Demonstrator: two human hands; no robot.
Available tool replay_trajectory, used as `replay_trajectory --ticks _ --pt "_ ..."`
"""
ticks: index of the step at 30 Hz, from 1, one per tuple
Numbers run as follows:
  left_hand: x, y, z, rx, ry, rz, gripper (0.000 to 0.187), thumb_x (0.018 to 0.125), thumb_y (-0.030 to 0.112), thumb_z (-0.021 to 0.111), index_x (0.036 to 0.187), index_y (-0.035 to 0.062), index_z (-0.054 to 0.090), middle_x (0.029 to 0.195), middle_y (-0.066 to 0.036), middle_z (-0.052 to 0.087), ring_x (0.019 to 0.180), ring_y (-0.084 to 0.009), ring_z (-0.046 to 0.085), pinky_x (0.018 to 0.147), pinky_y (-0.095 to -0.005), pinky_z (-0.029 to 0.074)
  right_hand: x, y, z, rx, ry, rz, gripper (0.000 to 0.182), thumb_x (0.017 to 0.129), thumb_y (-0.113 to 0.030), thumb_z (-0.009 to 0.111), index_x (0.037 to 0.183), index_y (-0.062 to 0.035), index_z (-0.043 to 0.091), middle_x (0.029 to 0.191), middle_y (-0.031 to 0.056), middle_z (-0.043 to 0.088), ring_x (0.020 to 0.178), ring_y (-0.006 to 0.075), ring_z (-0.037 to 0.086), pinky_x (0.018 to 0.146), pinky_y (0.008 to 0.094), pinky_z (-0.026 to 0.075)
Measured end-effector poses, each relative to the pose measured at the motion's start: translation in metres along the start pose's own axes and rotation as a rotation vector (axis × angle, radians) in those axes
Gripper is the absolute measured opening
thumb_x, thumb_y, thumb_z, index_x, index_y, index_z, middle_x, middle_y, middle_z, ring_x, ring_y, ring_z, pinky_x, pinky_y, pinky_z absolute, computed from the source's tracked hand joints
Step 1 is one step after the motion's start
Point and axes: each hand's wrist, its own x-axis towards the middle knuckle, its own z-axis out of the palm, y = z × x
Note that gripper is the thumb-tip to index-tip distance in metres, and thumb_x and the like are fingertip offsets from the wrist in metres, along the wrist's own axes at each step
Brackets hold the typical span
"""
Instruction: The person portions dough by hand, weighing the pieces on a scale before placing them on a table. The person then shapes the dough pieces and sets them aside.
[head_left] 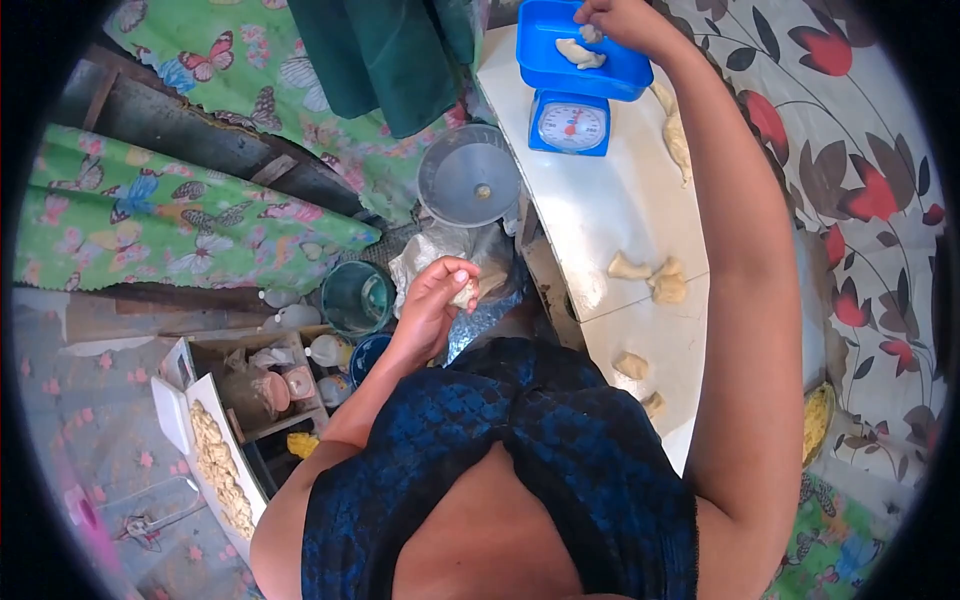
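Note:
My left hand (438, 295) is closed round a small piece of dough (464, 294), in front of my body. At the top, my right hand (608, 18) pinches a small bit of dough (591, 34) over the blue tray (630, 85) of a scale (571, 124). A pale piece of dough (581, 54) lies in that tray, just beside the fingers. The scale stands on the tiled counter (600, 200). Other dough pieces (668, 281) rest on the counter, and a long strip (677, 140) lies near its far edge, beside my right forearm.
A grey basin (468, 180) with a small lump inside stands left of the counter. A green bucket (357, 298) and bottles (328, 350) are lower left, by a shelf (265, 385). Several dough pieces lie on a white board (220, 470). Green cloth (395, 60) hangs at the top.

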Motion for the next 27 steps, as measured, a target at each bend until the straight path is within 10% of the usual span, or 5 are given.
replay_trajectory --ticks 8,18,27 --pt "-0.001 0.001 0.004 -0.046 -0.015 0.005 0.014 0.09 0.013 0.048 0.095 0.0005 0.054 0.076 -0.004 0.052 0.069 -0.0115 0.048 0.063 -0.0247 0.04 -0.013 -0.013 0.02 -0.289 -0.166 -0.032 0.058 0.058 -0.02 0.073 0.109 -0.001 0.055 0.099 0.0192 0.061 0.094 0.0321 0.058 0.081 0.037 0.047" --pt "-0.003 0.002 0.004 0.032 -0.004 0.02 0.022 0.091 0.023 0.049 0.095 0.0018 0.053 0.076 -0.004 0.053 0.067 -0.0123 0.05 0.063 -0.0251 0.041 -0.019 -0.032 0.016 -0.118 0.176 0.002 0.045 0.061 -0.014 0.072 0.102 -0.0016 0.056 0.094 0.0183 0.062 0.089 0.0276 0.06 0.075 0.0357 0.048" --pt "0.011 -0.002 0.021 0.132 -0.254 -0.055 0.031 0.093 0.026 0.044 0.094 -0.0021 0.057 0.063 -0.005 0.052 0.06 -0.0121 0.049 0.059 -0.0247 0.04 -0.177 -0.101 0.018 0.925 0.291 -0.016 0.039 0.068 -0.001 0.071 0.101 -0.0008 0.051 0.088 0.003 0.054 0.077 0.011 0.052 0.072 0.0258 0.044"
